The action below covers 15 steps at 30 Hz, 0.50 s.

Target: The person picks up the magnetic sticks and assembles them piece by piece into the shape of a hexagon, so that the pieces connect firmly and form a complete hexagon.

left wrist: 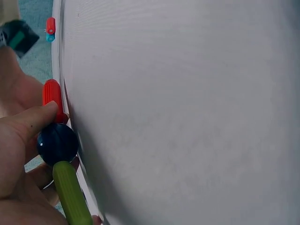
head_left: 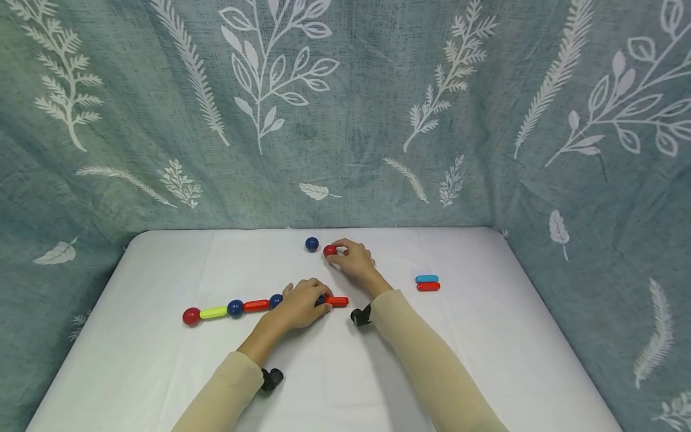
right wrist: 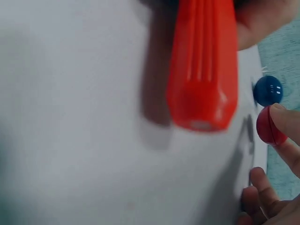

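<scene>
A row of joined rods and balls lies across the table, with a red ball at its left end, then a yellow-green rod, a blue ball and a red rod. My left hand grips the row near its right end, hiding part of it. In the left wrist view, the thumb lies on the end red rod, beside a blue ball and a green rod. Farther back, my right hand pinches a loose red ball between thumb and finger.
A loose blue ball sits near the table's back edge, just left of the pinched red ball. To the right, a light blue rod and a red rod lie side by side. Patterned green cloth hangs behind the white table.
</scene>
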{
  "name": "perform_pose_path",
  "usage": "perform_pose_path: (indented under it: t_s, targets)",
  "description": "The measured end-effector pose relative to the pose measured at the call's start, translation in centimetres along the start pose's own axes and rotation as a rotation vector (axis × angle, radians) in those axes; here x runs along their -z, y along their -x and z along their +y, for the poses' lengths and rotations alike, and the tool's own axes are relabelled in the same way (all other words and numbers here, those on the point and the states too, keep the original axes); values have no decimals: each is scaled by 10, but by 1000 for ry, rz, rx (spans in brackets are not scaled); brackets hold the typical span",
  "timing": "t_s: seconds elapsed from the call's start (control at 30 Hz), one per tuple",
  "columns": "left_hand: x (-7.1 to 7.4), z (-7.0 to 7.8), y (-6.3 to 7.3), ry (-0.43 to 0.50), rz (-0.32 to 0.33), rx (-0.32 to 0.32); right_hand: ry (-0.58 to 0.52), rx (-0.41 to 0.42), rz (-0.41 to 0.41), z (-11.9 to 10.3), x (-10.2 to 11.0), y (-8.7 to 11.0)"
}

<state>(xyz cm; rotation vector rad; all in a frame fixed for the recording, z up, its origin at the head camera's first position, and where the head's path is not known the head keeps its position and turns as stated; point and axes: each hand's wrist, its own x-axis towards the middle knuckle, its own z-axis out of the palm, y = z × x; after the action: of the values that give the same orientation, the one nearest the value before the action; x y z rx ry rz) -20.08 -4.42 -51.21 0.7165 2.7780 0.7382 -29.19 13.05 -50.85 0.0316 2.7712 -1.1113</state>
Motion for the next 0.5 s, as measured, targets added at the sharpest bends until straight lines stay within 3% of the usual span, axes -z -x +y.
perform_pose_path:
  t_s: [0.17, 0.5]
  targets:
    - [1, 0, 0, 0, -3, 5, -18, 20, -35, 10, 11, 11]
    - [-1, 2, 0, 7, -10, 5, -108, 69, -43, 33, 36, 54]
